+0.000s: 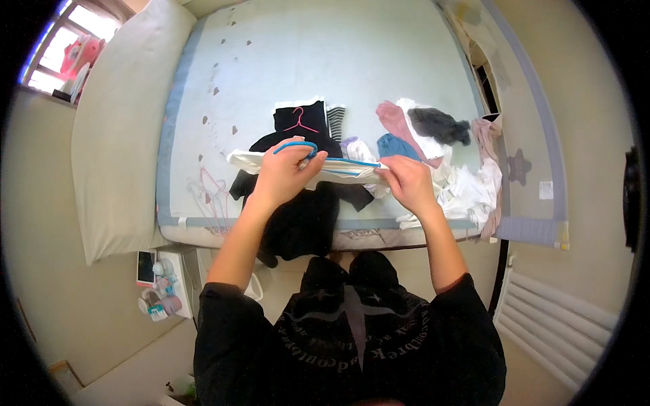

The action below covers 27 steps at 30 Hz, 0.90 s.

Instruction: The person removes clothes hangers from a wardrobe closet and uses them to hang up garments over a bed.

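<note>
A blue clothes hanger [352, 162] is held level between my two hands, with a white garment [336, 177] hanging along it. My left hand [288, 172] is closed round the hanger near its hook. At the other end, my right hand [405, 181] pinches the hanger's tip together with the white cloth. Under both hands, dark clothes lie on the bed, among them a black garment [301, 220] draped over the edge. A pink hanger [299, 122] rests on black cloth just beyond my left hand.
Several garments, including a dark grey one [440, 125] and white ones [470, 193], are heaped on the right of the bed [325, 54]. Pale pink hangers [215, 193] lie at the left. A bed rail [535, 135] stands right, and a small cabinet [183, 284] stands lower left.
</note>
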Motion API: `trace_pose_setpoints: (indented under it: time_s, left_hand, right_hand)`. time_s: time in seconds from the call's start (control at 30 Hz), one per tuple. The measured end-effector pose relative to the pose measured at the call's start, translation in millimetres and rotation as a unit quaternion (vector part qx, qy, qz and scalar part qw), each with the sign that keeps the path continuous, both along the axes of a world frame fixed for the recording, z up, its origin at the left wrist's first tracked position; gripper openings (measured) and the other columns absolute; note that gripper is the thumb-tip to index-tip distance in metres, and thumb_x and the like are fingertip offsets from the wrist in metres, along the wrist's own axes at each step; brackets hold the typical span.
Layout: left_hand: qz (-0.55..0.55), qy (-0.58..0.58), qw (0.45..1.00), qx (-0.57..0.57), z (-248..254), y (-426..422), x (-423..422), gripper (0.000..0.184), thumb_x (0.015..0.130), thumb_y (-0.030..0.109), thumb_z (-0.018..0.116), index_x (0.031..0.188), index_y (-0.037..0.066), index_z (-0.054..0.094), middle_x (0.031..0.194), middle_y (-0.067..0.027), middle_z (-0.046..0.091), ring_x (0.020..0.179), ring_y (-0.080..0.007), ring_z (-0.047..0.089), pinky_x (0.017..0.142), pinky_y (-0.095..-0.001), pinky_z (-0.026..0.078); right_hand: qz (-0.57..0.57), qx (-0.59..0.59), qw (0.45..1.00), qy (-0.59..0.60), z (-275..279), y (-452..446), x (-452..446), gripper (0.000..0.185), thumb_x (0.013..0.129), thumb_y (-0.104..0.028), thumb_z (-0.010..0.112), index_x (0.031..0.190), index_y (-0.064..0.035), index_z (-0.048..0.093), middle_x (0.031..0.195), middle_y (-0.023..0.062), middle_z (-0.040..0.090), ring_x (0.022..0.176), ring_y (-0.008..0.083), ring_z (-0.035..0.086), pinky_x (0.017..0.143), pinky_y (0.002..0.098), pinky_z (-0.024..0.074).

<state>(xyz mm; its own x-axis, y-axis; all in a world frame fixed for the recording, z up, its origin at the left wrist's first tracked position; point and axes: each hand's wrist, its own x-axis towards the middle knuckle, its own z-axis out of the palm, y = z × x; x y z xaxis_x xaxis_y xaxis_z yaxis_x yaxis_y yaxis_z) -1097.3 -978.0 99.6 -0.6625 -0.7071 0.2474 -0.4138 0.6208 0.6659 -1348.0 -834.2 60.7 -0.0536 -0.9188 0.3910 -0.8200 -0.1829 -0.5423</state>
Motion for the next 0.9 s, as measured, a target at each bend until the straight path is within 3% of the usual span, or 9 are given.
trace_pose_setpoints:
  time_s: [0.13,0.23,0.27,0.37,0.4,0.5,0.67,0.77,0.9]
  left_hand:
    - [-0.060,0.040,0.994,-0.079,-3.6,-18.2,27.8,0.024,0.080,0.017,0.080,0.099,0.005,0.073,0.093,-0.0091,0.071,0.084,-0.0267,0.065,0.080,-0.0366,0.051]
    - [0.004,-0.043,0.999,0.009,-11.8,-33.5,65.8,0.035,0.078,0.018,0.081,0.109,0.008,0.072,0.107,-0.0079,0.072,0.098,-0.0268,0.066,0.097,-0.0390,0.047]
    - [0.006,-0.058,0.998,0.011,-26.2,-42.6,80.0,0.029,0.080,0.018,0.079,0.107,0.008,0.073,0.103,-0.0089,0.073,0.095,-0.0272,0.066,0.099,-0.0398,0.045]
    - [0.028,-0.167,0.984,-0.060,-59.1,-61.7,121.3,0.023,0.084,0.017,0.076,0.104,0.008,0.075,0.096,-0.0103,0.073,0.087,-0.0276,0.067,0.099,-0.0398,0.045]
    - [0.015,-0.143,0.987,-0.075,-60.2,-62.7,130.2,0.017,0.087,0.015,0.073,0.102,0.007,0.076,0.089,-0.0117,0.073,0.075,-0.0260,0.065,0.086,-0.0370,0.050]
    - [0.085,-0.157,0.976,0.126,-49.7,-49.0,153.4,0.016,0.089,0.015,0.070,0.102,0.005,0.074,0.093,-0.0141,0.073,0.083,-0.0330,0.067,0.078,-0.0381,0.052]
    - [0.103,-0.186,0.971,0.106,-68.1,-19.6,215.8,0.019,0.086,0.015,0.073,0.100,0.004,0.074,0.092,-0.0159,0.072,0.077,-0.0310,0.066,0.072,-0.0376,0.052]
    - [0.129,-0.189,0.958,0.174,-70.9,-1.2,253.5,0.018,0.086,0.015,0.072,0.100,0.004,0.074,0.092,-0.0158,0.072,0.076,-0.0299,0.067,0.070,-0.0379,0.053]
    - [0.166,-0.213,0.941,0.204,-56.4,8.4,285.1,0.018,0.085,0.015,0.074,0.099,0.003,0.074,0.089,-0.0154,0.072,0.068,-0.0262,0.064,0.066,-0.0350,0.051]
  right_hand:
    - [-0.007,-0.028,0.999,-0.035,-11.8,-1.3,1.1,0.014,0.081,-0.008,0.074,0.095,-0.0047,0.072,0.085,0.0133,0.071,0.074,0.0296,0.069,0.063,0.0359,0.0527]
    - [-0.028,-0.024,0.997,-0.072,-23.1,1.8,-3.1,0.012,0.082,-0.005,0.073,0.093,-0.0025,0.071,0.087,0.0141,0.072,0.073,0.0295,0.068,0.065,0.0357,0.0534]
    - [-0.027,0.001,0.995,-0.099,-22.2,1.8,-4.6,0.009,0.082,-0.005,0.072,0.091,-0.0009,0.071,0.088,0.0145,0.072,0.072,0.0291,0.068,0.065,0.0348,0.0531]
    - [-0.028,0.021,0.992,-0.122,-27.0,0.2,-3.5,0.010,0.083,-0.005,0.072,0.092,-0.0006,0.071,0.087,0.0145,0.071,0.071,0.0287,0.067,0.065,0.0345,0.0522]
    - [-0.024,0.032,0.992,-0.120,-29.8,-0.7,-3.6,0.010,0.085,-0.005,0.071,0.093,-0.0003,0.072,0.086,0.0141,0.071,0.070,0.0284,0.067,0.064,0.0345,0.0517]
    - [-0.005,0.081,0.986,-0.146,-45.4,0.0,6.1,0.010,0.086,-0.005,0.071,0.094,0.0000,0.072,0.086,0.0141,0.071,0.070,0.0286,0.067,0.063,0.0347,0.0515]
    - [0.071,0.214,0.956,-0.187,-72.5,12.1,50.6,0.020,0.090,-0.019,0.071,0.100,-0.0024,0.072,0.084,0.0138,0.071,0.068,0.0261,0.067,0.063,0.0337,0.0510]
    - [0.113,0.329,0.908,-0.235,-77.5,15.5,81.0,0.019,0.090,-0.019,0.070,0.103,-0.0042,0.072,0.087,0.0140,0.072,0.069,0.0257,0.066,0.064,0.0333,0.0512]
    - [0.156,0.426,0.804,-0.384,-108.2,16.5,108.3,0.022,0.094,-0.019,0.068,0.108,-0.0024,0.071,0.091,0.0069,0.073,0.080,0.0120,0.062,0.070,0.0312,0.0495]
